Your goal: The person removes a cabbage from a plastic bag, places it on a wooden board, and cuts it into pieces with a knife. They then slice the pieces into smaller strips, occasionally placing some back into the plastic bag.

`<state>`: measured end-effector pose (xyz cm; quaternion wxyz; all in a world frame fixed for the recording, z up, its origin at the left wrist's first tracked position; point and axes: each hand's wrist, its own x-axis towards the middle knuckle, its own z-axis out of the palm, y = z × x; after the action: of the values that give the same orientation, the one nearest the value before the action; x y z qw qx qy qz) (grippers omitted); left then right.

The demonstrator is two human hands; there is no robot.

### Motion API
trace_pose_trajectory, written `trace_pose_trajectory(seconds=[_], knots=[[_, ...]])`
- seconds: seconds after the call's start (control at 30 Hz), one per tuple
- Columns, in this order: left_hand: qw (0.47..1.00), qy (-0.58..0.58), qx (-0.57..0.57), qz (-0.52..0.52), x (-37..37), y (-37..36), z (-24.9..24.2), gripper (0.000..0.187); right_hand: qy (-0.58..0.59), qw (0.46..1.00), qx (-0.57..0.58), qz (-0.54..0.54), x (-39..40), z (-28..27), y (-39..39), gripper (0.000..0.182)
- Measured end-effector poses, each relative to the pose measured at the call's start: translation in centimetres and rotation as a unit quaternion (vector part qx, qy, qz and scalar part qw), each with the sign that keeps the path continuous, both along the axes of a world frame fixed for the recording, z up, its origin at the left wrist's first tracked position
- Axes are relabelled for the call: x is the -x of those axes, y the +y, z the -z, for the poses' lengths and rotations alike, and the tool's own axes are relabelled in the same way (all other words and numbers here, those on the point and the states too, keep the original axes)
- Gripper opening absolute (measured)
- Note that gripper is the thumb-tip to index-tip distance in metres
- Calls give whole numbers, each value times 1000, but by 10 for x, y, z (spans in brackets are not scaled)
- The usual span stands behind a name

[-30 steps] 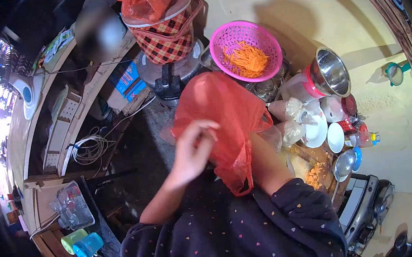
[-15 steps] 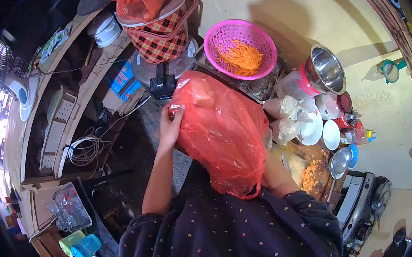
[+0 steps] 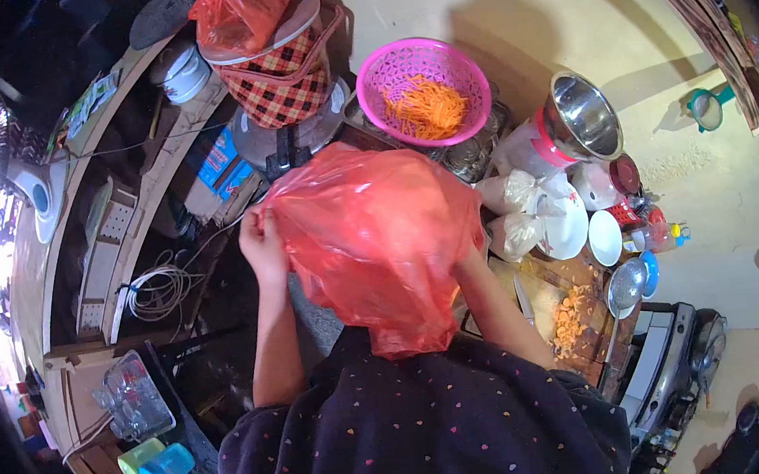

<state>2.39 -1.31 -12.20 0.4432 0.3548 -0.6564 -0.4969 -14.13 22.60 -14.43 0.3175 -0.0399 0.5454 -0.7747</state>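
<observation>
A large red plastic bag (image 3: 371,238) is held up in front of my chest, with something round and pale bulging inside that I cannot make out. My left hand (image 3: 262,240) pinches the bag's upper left edge. At the bag's right side is my right hand (image 3: 470,268); red plastic covers its fingers, so their grip is hidden. Beyond the bag stands a pink perforated basket (image 3: 366,103) holding shredded orange strips (image 3: 427,109) that look like carrot. Right of the bag, a knife (image 3: 523,300) lies near orange peelings (image 3: 569,321) on a wooden board (image 3: 609,336).
Clear bags of white powder (image 3: 517,236), a white plate (image 3: 567,231) and a steel bowl (image 3: 588,119) stand to the right. A checkered bucket-like container (image 3: 281,88) is at the back left. A stove (image 3: 657,366) sits at lower right; coiled cable (image 3: 160,285) hangs left.
My left hand has moved left and slightly down, pulling the bag's edge outward. The bag has spread wider and its bulge has shifted. More of my right forearm shows.
</observation>
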Motion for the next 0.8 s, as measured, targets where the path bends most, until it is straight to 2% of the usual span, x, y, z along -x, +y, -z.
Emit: trace_pose_trajectory(seconds=[0.07,0.1,0.13,0.17,0.2,0.23,0.33,0.37,0.5,0.6,0.7,0.8], knots=[[999,18,-22,-32,-13,-32,41,11,-23,998,54,0,-5,-24,19,52],[999,-15,-14,-45,-21,-43,46,12,4,998,48,-38,-12,-56,30,66],[997,-48,-7,-58,-27,-53,50,13,-26,997,51,-51,-12,-57,44,71],[995,65,-64,-35,-27,-63,64,14,-55,995,54,-65,-13,-57,59,75],[993,60,-86,-45,-32,-74,77,15,-78,995,38,-41,-20,-55,67,83],[982,125,-141,-29,-32,-76,72,16,-100,995,22,-17,-26,-53,75,91],[928,264,-255,58,-36,-76,57,23,-131,989,60,12,-45,-58,99,91],[905,301,-285,93,-36,-75,53,25,-137,986,83,35,-45,-34,114,91],[758,388,-503,146,-11,-51,52,39,-116,983,113,84,-55,-58,124,104],[686,390,-590,172,13,-27,68,41,-68,982,144,104,-49,-58,139,102],[689,327,-613,205,46,-11,87,44,-10,972,185,142,-48,-63,154,85],[731,218,-604,228,84,-14,111,47,-6,956,182,230,-49,-53,174,90]])
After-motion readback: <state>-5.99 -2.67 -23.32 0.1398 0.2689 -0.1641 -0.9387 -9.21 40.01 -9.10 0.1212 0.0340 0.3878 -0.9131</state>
